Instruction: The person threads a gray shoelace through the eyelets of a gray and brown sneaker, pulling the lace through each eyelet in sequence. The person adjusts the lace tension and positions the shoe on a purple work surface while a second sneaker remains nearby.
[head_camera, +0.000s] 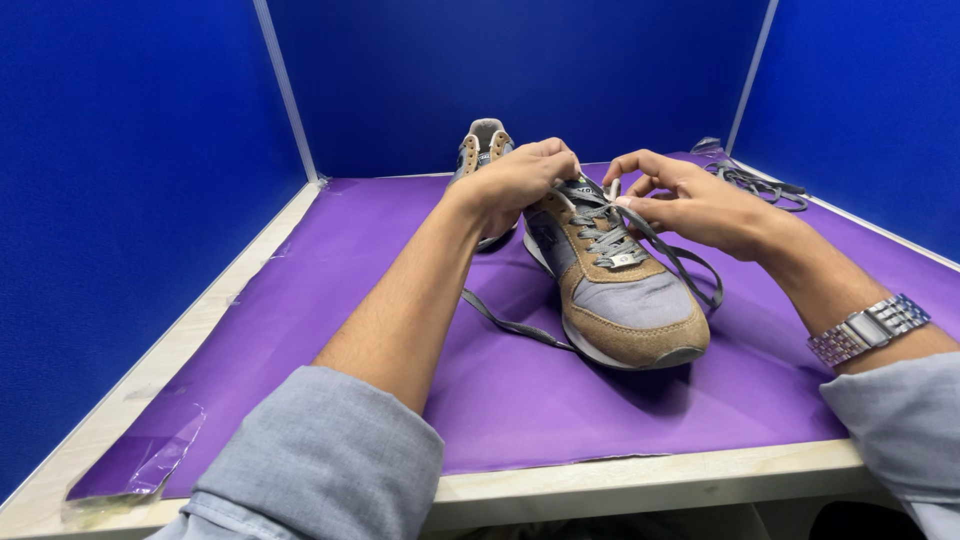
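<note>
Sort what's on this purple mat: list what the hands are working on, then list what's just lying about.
In hand:
- near shoe
- its grey lace
- left hand, on the shoe's collar
- right hand, pinching the lace

Lying about:
- second shoe, behind the left hand
- loose lace, far right corner
- purple mat

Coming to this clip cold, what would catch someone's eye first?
First the tan and grey sneaker at the middle of the purple mat, toe toward the camera, with both hands at its top. The left hand and right hand pinch its grey laces. Behind the left hand stands a second sneaker, and a loose lace lies at the far right.
</note>
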